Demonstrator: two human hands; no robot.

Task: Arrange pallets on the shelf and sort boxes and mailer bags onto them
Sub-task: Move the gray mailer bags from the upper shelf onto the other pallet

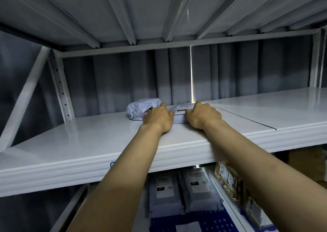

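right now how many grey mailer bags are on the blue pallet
2: left bag and right bag, side by side on the blue pallet; the shelf above may hide others.

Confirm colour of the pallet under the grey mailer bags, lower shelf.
The pallet is blue with a grid of holes; head view, bottom edge.

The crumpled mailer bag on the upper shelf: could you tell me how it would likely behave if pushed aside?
The mailer bag looks wrinkled and bunched, so it would probably deform rather than move stiffly. The shelf looks glossy, so the bag should slide easily. Its lumpy shape seems unlikely to roll far.
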